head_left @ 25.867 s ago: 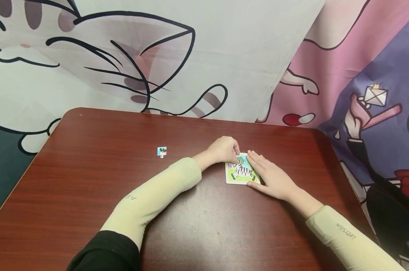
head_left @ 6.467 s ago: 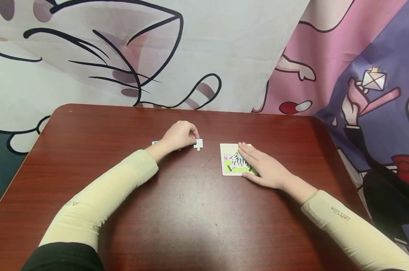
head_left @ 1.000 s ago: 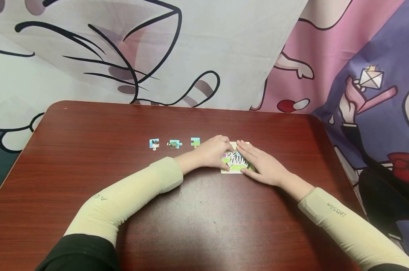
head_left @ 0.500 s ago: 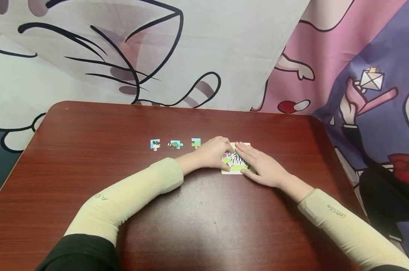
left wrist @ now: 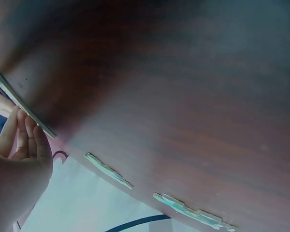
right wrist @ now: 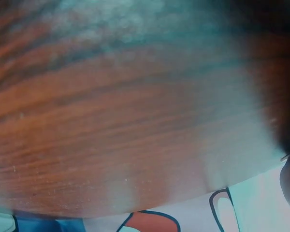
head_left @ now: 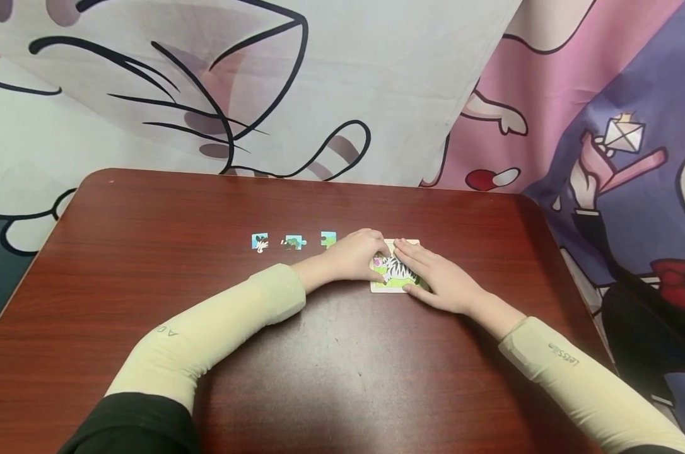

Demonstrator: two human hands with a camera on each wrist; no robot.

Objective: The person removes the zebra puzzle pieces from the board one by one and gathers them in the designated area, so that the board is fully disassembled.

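Note:
A small square zebra picture board (head_left: 399,269) with a pale border lies flat on the table, partly covered by both hands. My left hand (head_left: 356,255) is at its left edge, fingers bent and thumb on the near side; the left wrist view shows that hand (left wrist: 26,154) with fingertips against the board's edge (left wrist: 20,102). My right hand (head_left: 446,282) lies over the board's right side with straight fingers. Left of the board are three loose puzzle pieces: one with a zebra head (head_left: 260,242), a green-and-blue one (head_left: 294,242), and another (head_left: 328,239) beside the left hand.
The dark red wooden table (head_left: 342,366) has rounded far corners. Behind it hangs a white cloth (head_left: 410,82) with cartoon drawings, and a pink and purple one (head_left: 592,101) hangs at the right.
Compared with several seconds ago, my left hand has moved right from the loose pieces to the board, and three pieces now lie in a row. Over the last second both hands have barely moved.

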